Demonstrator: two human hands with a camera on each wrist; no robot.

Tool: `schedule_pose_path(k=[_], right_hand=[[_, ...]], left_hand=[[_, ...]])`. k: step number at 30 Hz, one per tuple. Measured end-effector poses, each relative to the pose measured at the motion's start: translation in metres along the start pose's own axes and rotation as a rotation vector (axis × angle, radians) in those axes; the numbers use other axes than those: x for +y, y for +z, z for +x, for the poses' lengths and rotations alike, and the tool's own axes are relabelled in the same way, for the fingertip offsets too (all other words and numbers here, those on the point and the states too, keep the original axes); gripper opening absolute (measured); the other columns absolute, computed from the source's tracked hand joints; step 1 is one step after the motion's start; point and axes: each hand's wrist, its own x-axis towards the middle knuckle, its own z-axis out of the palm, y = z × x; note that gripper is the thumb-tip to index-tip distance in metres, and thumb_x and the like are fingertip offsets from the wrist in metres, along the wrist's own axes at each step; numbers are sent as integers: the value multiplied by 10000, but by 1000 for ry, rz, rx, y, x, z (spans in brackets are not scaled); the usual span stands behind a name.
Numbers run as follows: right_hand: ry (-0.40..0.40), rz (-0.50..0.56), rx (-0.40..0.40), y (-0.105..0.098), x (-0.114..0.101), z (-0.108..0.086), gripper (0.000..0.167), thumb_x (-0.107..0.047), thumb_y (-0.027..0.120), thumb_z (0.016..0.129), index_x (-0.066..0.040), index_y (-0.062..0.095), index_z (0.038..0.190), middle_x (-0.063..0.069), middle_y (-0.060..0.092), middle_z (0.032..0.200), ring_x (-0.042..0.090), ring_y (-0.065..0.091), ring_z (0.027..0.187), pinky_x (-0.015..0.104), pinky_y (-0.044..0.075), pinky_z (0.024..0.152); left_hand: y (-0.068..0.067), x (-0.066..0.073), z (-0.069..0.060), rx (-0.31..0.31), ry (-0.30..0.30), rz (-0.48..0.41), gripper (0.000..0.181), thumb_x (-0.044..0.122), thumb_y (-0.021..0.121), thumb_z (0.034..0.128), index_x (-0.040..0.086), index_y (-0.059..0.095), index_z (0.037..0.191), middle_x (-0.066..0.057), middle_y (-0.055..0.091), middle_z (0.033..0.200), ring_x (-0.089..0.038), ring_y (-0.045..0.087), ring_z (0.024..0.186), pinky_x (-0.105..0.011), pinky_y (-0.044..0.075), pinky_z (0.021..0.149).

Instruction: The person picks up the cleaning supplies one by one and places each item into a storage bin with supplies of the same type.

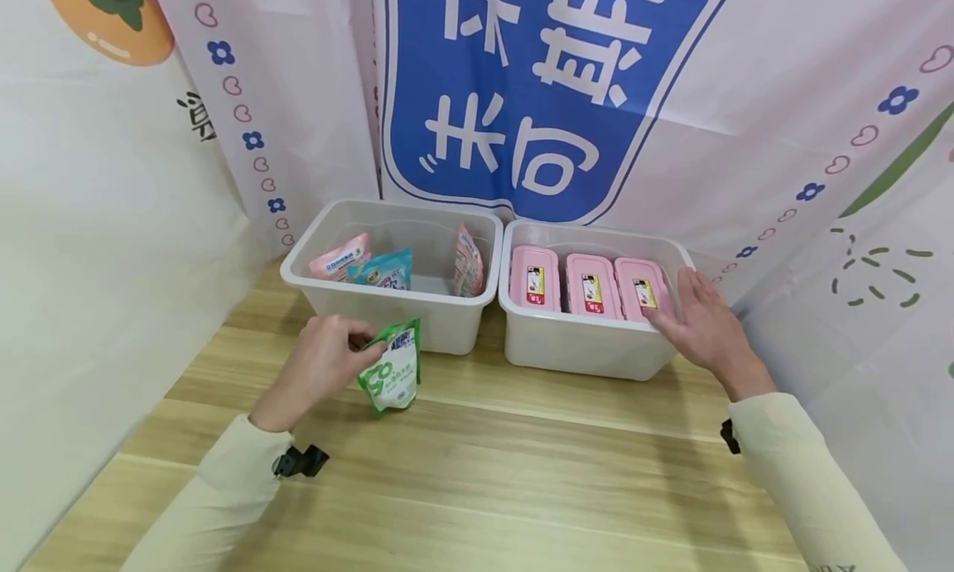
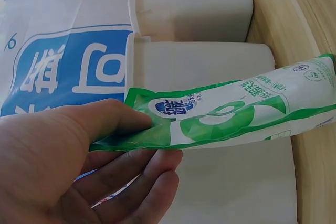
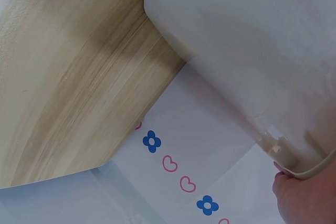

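Note:
In the head view, my left hand (image 1: 324,365) pinches the top edge of a green-and-white pouch (image 1: 395,372), which hangs above the table before the left bin (image 1: 387,299). The left wrist view shows the thumb on the printed face of the pouch (image 2: 226,111) and the fingers behind it. My right hand (image 1: 704,328) rests on the right end of the right bin (image 1: 581,344), fingers fairly straight along the rim and thumb over the front corner. Only part of that hand (image 3: 307,198) shows at the rim in the right wrist view.
Two pink pouches, one on the left (image 1: 341,257) and one on the right (image 1: 468,261), stand in the left bin with a blue pouch (image 1: 383,270). Three pink lidded boxes (image 1: 594,286) fill the right bin. Printed cloth (image 1: 313,84) hangs behind the wooden table (image 1: 522,464).

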Motion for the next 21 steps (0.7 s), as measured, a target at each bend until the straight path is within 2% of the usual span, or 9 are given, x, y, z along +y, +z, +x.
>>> schedule_pose_path(k=[15, 21], right_hand=[[10, 2, 1, 1, 0, 2, 1007, -582, 460, 1054, 101, 16, 1647, 358, 57, 1722, 529, 87, 1614, 695, 145, 1286], [15, 1, 3, 2, 0, 2, 1018, -596, 459, 1052, 86, 0, 1652, 352, 55, 1725, 527, 87, 1615, 705, 148, 1281]], left_hand=[[-3, -1, 4, -47, 13, -10, 114, 118, 775, 944, 74, 808, 845, 9, 681, 669, -116, 537, 587, -216, 414, 501], [-6, -1, 9, -50, 40, -3, 118, 108, 770, 945, 73, 808, 839, 6, 689, 664, -114, 533, 566, -221, 404, 486]])
